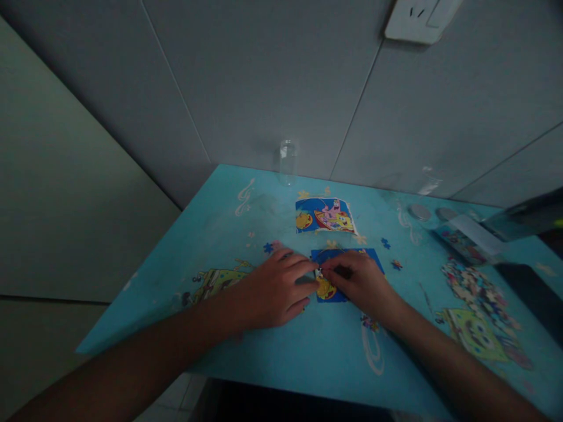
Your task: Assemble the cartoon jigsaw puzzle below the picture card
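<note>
A partly covered blue jigsaw puzzle (333, 296) lies flat on the table, with a yellow figure near its lower left. My left hand (284, 287) rests at the puzzle's left edge, palm down and fingers spread, the fingertips touching its side. Over the puzzle's upper part, my right hand (363, 281) pinches thumb and forefinger together on a small puzzle piece, mostly hidden by the fingers. Just beyond the puzzle is a printed picture card (325, 215) showing cartoon figures on blue.
Loose puzzle pieces (396, 265) lie around the puzzle. At the right are a heap of pieces (479, 293), a clear container (468, 240), a dark flat object (530, 293) and round lids (419, 212). A clear jar (288, 163) stands by the wall (264, 88).
</note>
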### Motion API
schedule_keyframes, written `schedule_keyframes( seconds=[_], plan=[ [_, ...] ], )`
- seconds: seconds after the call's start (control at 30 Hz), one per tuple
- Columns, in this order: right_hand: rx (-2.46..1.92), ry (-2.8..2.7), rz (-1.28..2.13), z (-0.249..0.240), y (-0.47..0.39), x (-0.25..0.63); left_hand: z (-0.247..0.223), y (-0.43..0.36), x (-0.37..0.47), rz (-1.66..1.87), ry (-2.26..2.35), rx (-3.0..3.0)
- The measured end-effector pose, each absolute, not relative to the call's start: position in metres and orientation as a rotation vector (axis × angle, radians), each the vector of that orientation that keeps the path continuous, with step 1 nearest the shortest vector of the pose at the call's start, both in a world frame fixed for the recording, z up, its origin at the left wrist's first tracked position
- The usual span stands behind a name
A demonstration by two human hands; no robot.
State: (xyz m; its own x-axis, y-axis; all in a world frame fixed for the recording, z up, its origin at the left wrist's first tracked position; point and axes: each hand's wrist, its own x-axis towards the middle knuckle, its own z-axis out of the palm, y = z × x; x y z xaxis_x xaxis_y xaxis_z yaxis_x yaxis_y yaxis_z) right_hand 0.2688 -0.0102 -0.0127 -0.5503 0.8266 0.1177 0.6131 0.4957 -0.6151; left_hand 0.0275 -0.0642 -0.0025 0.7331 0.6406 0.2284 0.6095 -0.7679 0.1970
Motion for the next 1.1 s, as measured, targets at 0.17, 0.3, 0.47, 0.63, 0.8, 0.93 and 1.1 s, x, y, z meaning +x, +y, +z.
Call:
schedule_keyframes(
  seconds=[0.17, 0.3, 0.47, 0.63, 0.8, 0.93, 1.1],
  plan=[
    [-1.134, -2.360, 0.653, -0.012, -0.013, 0.266, -0.003, -0.065, 0.028, 0.426, 1.030, 2.809],
    [-1.154, -2.352, 0.620, -0.012, -0.018, 0.262, -0.002, -0.065, 0.028, 0.434, 1.048, 2.799],
    [-1.163, -2.362, 0.590, -0.013, -0.022, 0.261, 0.000, -0.065, 0.030, 0.388, 1.037, 2.789],
    [-1.147, -2.358, 0.588, -0.014, -0.022, 0.263, -0.003, -0.065, 0.029, 0.405, 1.065, 2.769],
    [-1.169, -2.384, 0.550, -0.015, -0.023, 0.266, -0.006, -0.064, 0.028, 0.419, 1.073, 2.783],
    [-1.136, -2.428, 0.448, -0.015, -0.024, 0.267, -0.008, -0.064, 0.029, 0.448, 1.061, 2.784],
    [-1.129, -2.486, 0.389, -0.013, -0.024, 0.267, -0.009, -0.063, 0.030, 0.454, 1.057, 2.812]
  ],
)
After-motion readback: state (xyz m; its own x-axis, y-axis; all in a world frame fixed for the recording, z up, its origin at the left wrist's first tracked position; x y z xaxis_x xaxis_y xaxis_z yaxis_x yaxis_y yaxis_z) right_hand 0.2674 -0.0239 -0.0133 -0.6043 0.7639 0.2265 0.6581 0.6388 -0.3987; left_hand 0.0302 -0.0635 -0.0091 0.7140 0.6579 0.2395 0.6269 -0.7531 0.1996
